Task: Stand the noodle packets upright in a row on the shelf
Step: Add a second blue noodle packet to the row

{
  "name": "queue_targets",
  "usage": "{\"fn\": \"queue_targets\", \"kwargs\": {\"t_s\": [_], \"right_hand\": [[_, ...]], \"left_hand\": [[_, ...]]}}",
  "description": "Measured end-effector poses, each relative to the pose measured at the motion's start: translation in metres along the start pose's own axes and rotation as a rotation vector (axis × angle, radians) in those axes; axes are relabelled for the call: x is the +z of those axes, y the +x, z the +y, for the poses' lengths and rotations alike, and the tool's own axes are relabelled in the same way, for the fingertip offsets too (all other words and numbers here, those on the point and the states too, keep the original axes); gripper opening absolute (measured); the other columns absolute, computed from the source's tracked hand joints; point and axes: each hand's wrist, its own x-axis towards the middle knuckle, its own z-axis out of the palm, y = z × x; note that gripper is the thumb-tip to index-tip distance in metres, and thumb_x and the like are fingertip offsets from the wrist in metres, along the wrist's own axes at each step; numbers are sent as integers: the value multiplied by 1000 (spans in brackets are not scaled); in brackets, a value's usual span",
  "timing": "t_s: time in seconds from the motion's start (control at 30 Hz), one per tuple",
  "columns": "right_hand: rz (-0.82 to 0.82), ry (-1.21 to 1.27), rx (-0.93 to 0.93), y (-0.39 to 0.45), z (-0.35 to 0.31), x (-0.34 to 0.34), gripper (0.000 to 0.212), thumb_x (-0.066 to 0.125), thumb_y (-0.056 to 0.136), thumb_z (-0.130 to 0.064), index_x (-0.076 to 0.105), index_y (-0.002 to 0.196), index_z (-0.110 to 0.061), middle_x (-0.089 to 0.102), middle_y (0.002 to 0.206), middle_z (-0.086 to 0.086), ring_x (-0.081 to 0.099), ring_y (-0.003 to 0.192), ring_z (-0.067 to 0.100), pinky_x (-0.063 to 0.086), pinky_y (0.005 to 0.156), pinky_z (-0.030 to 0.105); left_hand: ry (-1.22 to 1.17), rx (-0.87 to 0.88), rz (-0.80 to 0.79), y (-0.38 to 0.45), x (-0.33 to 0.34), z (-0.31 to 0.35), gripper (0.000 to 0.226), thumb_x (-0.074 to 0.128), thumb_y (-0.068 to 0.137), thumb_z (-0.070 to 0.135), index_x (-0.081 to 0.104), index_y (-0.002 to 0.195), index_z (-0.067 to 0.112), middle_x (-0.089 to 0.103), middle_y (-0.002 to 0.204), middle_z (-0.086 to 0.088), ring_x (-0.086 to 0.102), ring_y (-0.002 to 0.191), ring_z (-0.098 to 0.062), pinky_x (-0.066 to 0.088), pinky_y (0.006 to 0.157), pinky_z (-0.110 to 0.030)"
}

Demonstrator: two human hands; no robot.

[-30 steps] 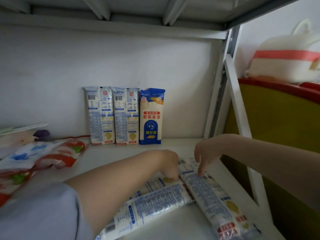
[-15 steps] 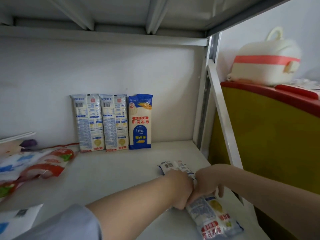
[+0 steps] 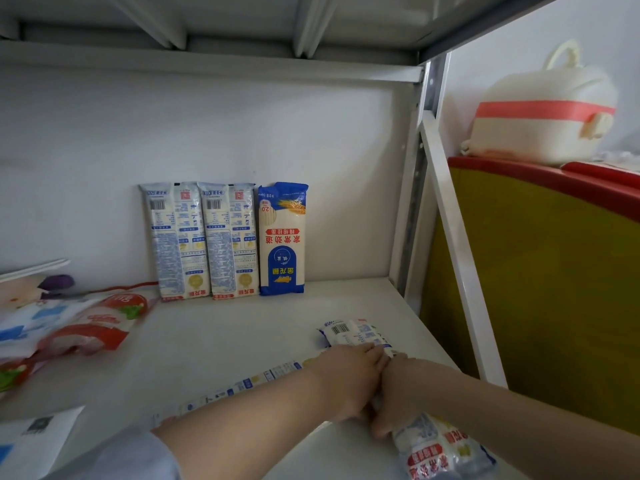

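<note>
the white shelf (image 3: 214,341) fills most of the view, its back wall far and its right post at the right. beyond the post sits a yellow and red cabinet (image 3: 540,289) with a cream container (image 3: 540,116) on top. at the far wall 3 noodle packets stand upright, touching side by side: 2 white packets (image 3: 178,240) (image 3: 232,240) and 1 blue packet (image 3: 282,239) at the right end. a red and white bag (image 3: 93,323) lies flat at the left. near the front right, a white noodle packet (image 3: 360,336) lies flat, its far end pointing toward the wall. the left hand (image 3: 349,382) and right hand (image 3: 403,393) meet over its middle, fingers curled around it. another flat packet (image 3: 249,382) shows as a thin edge behind the left forearm.
</note>
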Motion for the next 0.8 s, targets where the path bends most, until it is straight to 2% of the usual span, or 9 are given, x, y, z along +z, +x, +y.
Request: {"fn": "queue_targets", "kwargs": {"t_s": [0.1, 0.27, 0.4, 0.47, 0.53, 0.6, 0.67, 0.73, 0.8], "right_hand": [[55, 24, 84, 6, -3, 8, 85, 60, 82, -41, 19, 147, -5, 34, 144, 19, 43, 128, 28, 38, 104, 35], [162, 116, 76, 0, 3, 1, 70, 57, 86, -27, 24, 142, -2, 46, 131, 13, 50, 119, 23, 42, 98, 29], [177, 113, 73, 0, 14, -8, 53, 50, 89, -28, 35, 132, -2, 45, 101, 8, 55, 101, 20, 41, 76, 25], [205, 110, 99, -3, 20, -18, 49, 52, 91, -29, 36, 130, -6, 49, 97, 6, 51, 89, 15, 43, 74, 23], [248, 103, 131, -7, 24, -31, 46, 58, 88, -25, 39, 128, -11, 49, 90, 1, 51, 84, 14, 46, 71, 21], [261, 93, 152, -9, 27, -45, 43, 60, 86, -21, 43, 124, -12, 52, 92, 1, 54, 85, 14, 49, 75, 21], [239, 77, 145, -11, 29, -61, 44, 61, 82, -17, 47, 123, -12, 58, 101, 2, 59, 89, 14, 52, 77, 22], [192, 50, 120, -15, 29, -78, 49, 63, 77, -10, 52, 124, -10, 64, 110, 6, 63, 95, 17, 53, 78, 23], [160, 25, 78, -21, 27, -97, 51, 64, 71, -7, 57, 121, -6, 67, 111, 10, 65, 91, 16, 52, 71, 21]], "left_hand": [[-87, 7, 51, -2, 4, -4, 83, 55, 90, 40, 12, 149, 2, 15, 157, -15, 17, 145, -24, 21, 117, -37], [-229, -37, 190, -3, 1, -5, 70, 63, 84, 37, 38, 139, 3, 44, 141, -15, 43, 130, -29, 39, 104, -42], [-279, -61, 267, 0, -3, -5, 59, 61, 85, 34, 43, 135, 7, 49, 135, -11, 47, 124, -27, 40, 103, -39], [-283, -94, 311, 1, -7, -7, 54, 58, 86, 27, 43, 134, 8, 50, 134, -11, 47, 123, -28, 41, 100, -39], [-285, -157, 345, 0, -12, -12, 55, 54, 88, 22, 38, 139, 10, 46, 140, -10, 43, 128, -27, 37, 104, -37], [-285, -229, 368, -3, -18, -19, 61, 52, 91, 21, 28, 146, 14, 39, 147, -6, 38, 133, -22, 30, 108, -33], [-319, -277, 397, -10, -22, -25, 67, 54, 90, 28, 22, 148, 18, 39, 148, -2, 39, 133, -19, 31, 108, -33], [-385, -308, 452, -19, -25, -29, 70, 59, 87, 39, 26, 146, 23, 48, 140, 2, 48, 124, -15, 38, 100, -31], [-484, -329, 546, -29, -27, -30, 62, 61, 84, 43, 35, 138, 29, 59, 125, 7, 58, 108, -10, 47, 89, -27]]}}
